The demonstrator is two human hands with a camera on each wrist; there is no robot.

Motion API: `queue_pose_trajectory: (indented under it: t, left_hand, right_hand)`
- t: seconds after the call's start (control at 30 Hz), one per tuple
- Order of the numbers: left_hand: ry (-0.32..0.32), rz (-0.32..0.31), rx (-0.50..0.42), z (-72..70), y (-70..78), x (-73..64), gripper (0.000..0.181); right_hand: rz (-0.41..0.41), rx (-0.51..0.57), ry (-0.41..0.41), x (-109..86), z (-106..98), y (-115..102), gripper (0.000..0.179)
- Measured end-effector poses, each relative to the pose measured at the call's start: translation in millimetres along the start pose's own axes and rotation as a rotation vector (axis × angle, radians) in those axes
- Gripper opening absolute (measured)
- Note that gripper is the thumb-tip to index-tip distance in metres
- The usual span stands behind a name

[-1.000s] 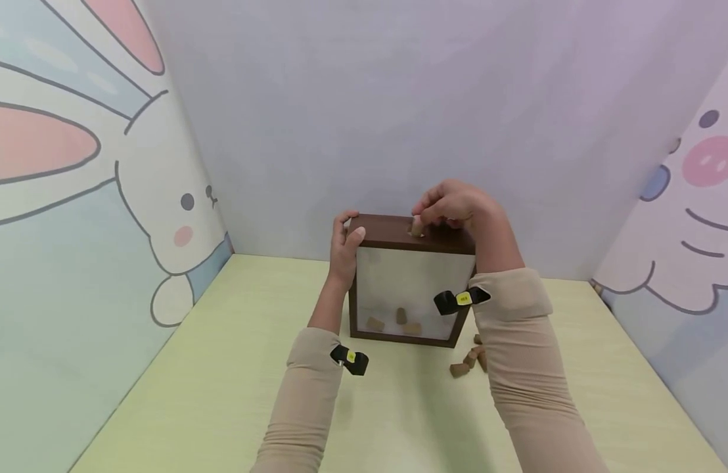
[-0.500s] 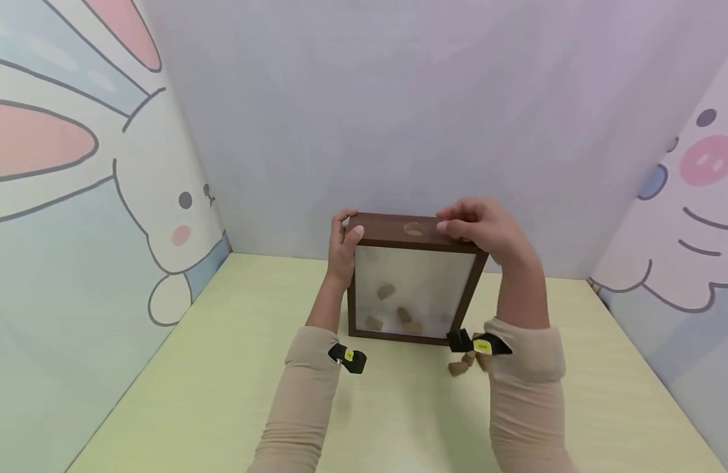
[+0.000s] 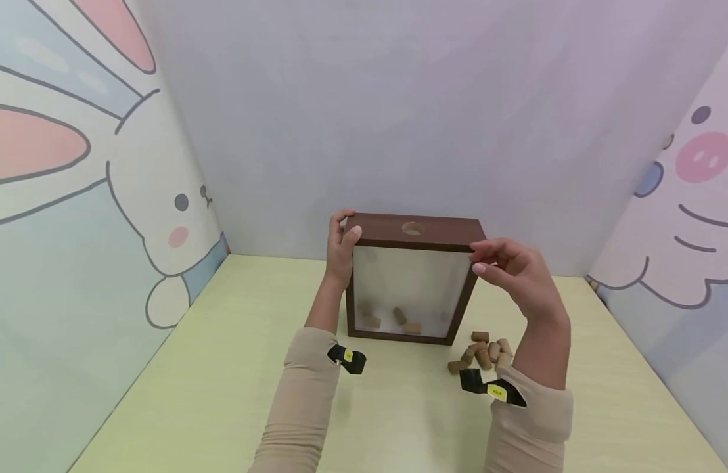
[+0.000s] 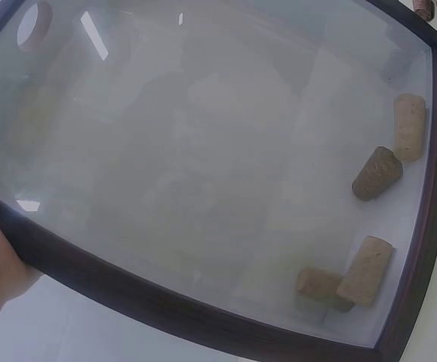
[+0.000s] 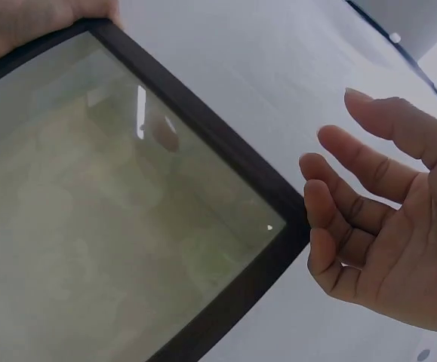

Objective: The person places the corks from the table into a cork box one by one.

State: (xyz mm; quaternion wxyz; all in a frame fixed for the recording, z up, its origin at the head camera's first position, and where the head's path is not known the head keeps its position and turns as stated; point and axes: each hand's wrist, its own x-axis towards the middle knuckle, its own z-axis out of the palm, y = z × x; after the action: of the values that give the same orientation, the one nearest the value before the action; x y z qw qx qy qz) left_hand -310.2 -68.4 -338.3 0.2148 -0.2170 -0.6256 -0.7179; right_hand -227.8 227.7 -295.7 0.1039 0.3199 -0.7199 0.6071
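A shallow dark-brown wooden box (image 3: 376, 226) with a clear front panel stands upright on the table, a round hole (image 3: 413, 228) in its top. My left hand (image 3: 340, 256) grips its upper left corner, thumb on top. Several corks (image 4: 365, 270) lie at the bottom inside, plain in the left wrist view. Beside the box's upper right corner is my right hand (image 3: 523, 279), holding nothing. Its fingers are relaxed and loosely bent in the right wrist view, near the dark frame (image 5: 278, 249).
To the right of the box, in front of my right forearm, several loose corks (image 3: 483, 358) are heaped on the pale yellow-green table (image 3: 222, 394). A plain wall (image 3: 399, 118) rises close behind, with cartoon-printed walls (image 3: 145, 263) at both sides.
My right hand let a cork go through the top hole, and it dropped among the others inside. The hand then moved right and down, off the box top. My left hand kept its hold.
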Motion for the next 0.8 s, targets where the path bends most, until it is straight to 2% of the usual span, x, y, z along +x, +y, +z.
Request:
queue_pose_trajectory:
  t: [0.07,0.17,0.33,0.47,0.57,0.8]
  left_hand:
    - [0.013,-0.002,0.003,-0.8,-8.8,2.3,0.065]
    - [0.02,-0.005,0.009,0.3,-8.3,2.5,0.066]
    - [0.009,-0.017,0.002,-0.2,-8.0,2.9,0.068]
    - [-0.001,-0.03,-0.012,-1.5,-6.0,2.8,0.065]
    - [-0.011,-0.026,-0.022,-0.8,1.8,0.7,0.063]
    - [-0.02,-0.016,0.0,3.9,24.4,-5.5,0.061]
  right_hand:
    - [-0.009,0.041,-0.012,-7.8,-2.0,8.2,0.027]
    - [0.009,0.074,-0.026,-19.6,-5.7,20.8,0.026]
    - [0.061,0.055,0.039,-38.8,-8.8,41.9,0.025]
    - [0.156,0.004,0.127,-55.2,-12.5,59.3,0.027]
    - [0.244,-0.053,0.161,-70.2,-17.5,72.8,0.029]
    - [0.46,-0.145,0.141,-100.8,-30.4,104.6,0.04]
